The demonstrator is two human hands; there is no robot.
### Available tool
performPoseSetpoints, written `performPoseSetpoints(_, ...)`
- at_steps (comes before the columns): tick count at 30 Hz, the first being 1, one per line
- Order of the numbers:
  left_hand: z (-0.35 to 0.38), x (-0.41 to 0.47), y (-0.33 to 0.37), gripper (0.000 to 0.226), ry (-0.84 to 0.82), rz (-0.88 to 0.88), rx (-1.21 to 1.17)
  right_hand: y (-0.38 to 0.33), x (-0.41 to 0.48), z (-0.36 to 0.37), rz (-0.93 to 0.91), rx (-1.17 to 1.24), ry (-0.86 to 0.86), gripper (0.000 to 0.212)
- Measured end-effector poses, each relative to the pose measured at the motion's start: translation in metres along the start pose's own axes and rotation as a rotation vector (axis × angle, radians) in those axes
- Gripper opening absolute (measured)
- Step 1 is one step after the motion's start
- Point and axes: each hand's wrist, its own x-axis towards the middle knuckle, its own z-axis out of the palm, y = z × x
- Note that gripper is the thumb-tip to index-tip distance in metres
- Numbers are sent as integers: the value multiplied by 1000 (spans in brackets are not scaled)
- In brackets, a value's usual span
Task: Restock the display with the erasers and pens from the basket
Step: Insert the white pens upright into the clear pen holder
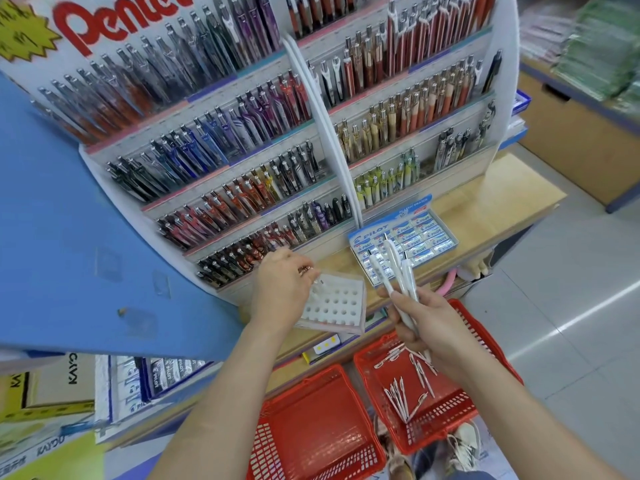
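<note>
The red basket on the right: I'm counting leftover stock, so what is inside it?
Loose white pens lie scattered on the floor of the red basket. The right hand, holding a bunch of pens, and its forearm cover its right side; anything there is hidden.

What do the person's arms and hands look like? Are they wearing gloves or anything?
No gloves. The left arm and right arm are bare: no sleeves, watch or bracelet show. The left hand has something small, shiny and reddish at its fingers, maybe a ring, too blurry to tell. The right hand wears nothing.
</note>
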Motion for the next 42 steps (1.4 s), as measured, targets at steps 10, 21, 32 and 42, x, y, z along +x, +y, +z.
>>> performPoseSetpoints(10, 9, 4, 3, 27, -31, 34, 127, 1, -6, 2, -46, -112, -84, 27)
performPoseSetpoints(21, -23, -23, 37, 16, -133, -132, -663, -13, -11, 8, -70, -80, -214, 25)
performPoseSetpoints(32, -60, -37, 28, 4, -25, -305, -957, -15, -8, 17, -72, -106, -50, 23)
performPoseSetpoints(42, -68, -37, -17, 16, 210, -270, -570, -14, -4, 10, -7, -104, 82, 23)
